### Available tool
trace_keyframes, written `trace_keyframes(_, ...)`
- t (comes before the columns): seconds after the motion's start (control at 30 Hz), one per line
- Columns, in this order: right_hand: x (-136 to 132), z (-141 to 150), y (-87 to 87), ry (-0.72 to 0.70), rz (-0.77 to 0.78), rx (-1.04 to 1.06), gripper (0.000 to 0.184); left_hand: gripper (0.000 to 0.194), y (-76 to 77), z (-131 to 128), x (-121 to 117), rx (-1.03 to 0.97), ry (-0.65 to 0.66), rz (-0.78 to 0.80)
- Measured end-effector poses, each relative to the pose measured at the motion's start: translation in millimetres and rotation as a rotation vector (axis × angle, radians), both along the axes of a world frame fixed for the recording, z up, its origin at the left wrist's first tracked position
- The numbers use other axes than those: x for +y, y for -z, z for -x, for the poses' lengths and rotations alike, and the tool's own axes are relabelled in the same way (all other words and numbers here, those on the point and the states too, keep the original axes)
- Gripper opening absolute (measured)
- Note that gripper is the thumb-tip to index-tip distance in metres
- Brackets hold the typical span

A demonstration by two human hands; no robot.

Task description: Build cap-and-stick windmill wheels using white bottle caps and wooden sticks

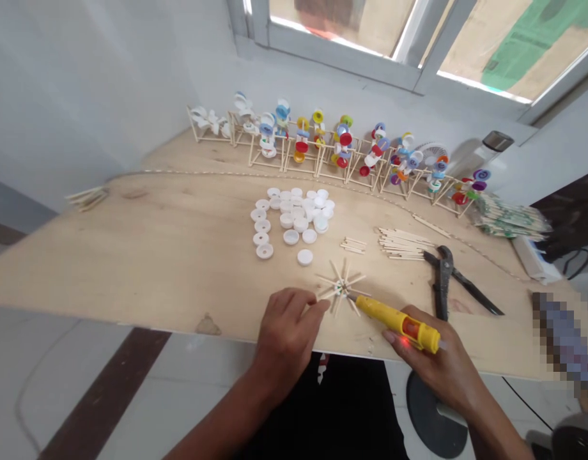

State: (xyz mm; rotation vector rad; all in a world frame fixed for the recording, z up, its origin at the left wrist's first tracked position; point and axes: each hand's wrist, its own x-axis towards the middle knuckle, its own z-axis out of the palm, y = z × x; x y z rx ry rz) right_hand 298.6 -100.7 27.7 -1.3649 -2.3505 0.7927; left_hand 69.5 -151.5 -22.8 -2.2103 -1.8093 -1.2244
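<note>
A star-shaped wheel of thin wooden sticks [342,286] lies flat on the table in front of me, its sticks spreading out from a small centre. My left hand [287,329] is closed at the wheel's left side, thumb and forefinger pinching near the end of one stick. In my right hand [440,351] is a yellow hot glue gun [392,319] with a red light glowing. Its nozzle points left and reaches the wheel's centre. Just beyond sits a single white bottle cap [305,257], with many white caps [294,207] grouped behind it.
Short sticks [354,245] and longer sticks [404,244] lie to the right, beside black-handled pliers [445,275]. Stick frames with coloured cap wheels [342,153] line the wall. A bottle [488,150], bagged sticks [509,217] and a power strip [536,259] stand at right.
</note>
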Motion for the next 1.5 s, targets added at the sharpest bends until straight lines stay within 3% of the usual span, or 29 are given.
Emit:
trace_keyframes(0.2,-1,1,1.3,0.041,0.030,0.032,0.027,0.018,2.4,-10,28,0.166,0.051,0.042)
trace_keyframes(0.5,1,11,3.1,0.110,0.162,0.144,0.027,0.021,9.8,-9,30,0.172,0.075,0.038)
trace_keyframes(0.77,-1,16,9.2,0.122,0.174,0.187,0.025,0.013,0.9,8,-4,-0.007,0.066,-0.007)
trace_keyframes(0.9,-1,13,13.8,0.134,0.200,0.237,0.024,0.014,5.3,20,-28,-0.075,0.031,0.029)
trace_keyframes(1.13,-13,27,8.4,0.132,0.278,0.345,0.017,0.014,15.2,16,-30,-0.353,0.002,0.093)
trace_keyframes(1.37,-25,36,12.9,0.254,0.340,0.513,0.016,0.005,-8.9,10,-20,-0.866,-0.023,0.413)
trace_keyframes(1.5,-26,39,12.2,0.321,0.349,0.528,0.024,0.008,-20.2,11,-10,-0.976,-0.012,0.484)
